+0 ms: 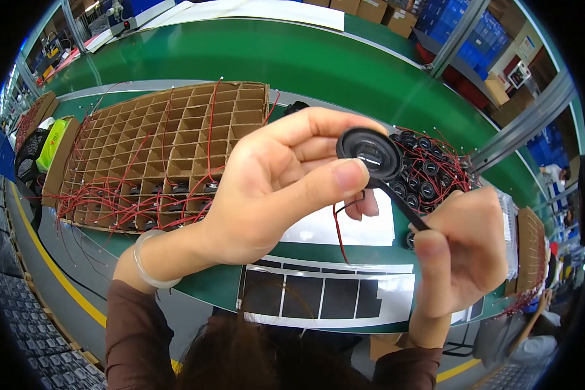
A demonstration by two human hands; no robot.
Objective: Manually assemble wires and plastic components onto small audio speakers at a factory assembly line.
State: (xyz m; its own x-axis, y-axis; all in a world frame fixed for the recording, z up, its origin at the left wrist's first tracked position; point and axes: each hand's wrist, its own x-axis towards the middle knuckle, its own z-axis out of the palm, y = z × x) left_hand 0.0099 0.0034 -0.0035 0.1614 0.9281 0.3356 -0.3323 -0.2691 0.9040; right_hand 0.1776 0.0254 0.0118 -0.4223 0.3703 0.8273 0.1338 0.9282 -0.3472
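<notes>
My left hand (257,185) grips a small round black speaker (370,155) between thumb and fingers, its face tilted up. A thin red wire (338,234) hangs below it. From the speaker's lower rim a narrow black strip (402,205) runs down to my right hand (465,253), which pinches its far end between thumb and curled fingers. Beneath my hands lies a white backing sheet (406,292) with black rectangular pieces on it. Behind it is a glossy white sheet (377,227), partly hidden by my left hand.
A cardboard divider box (175,133) stands at left, its near cells holding speakers with red wires. Right of my left hand lies a heap of black speakers (427,170) with tangled red wires. A green conveyor belt (240,55) passes behind, with a metal post (533,120) at right.
</notes>
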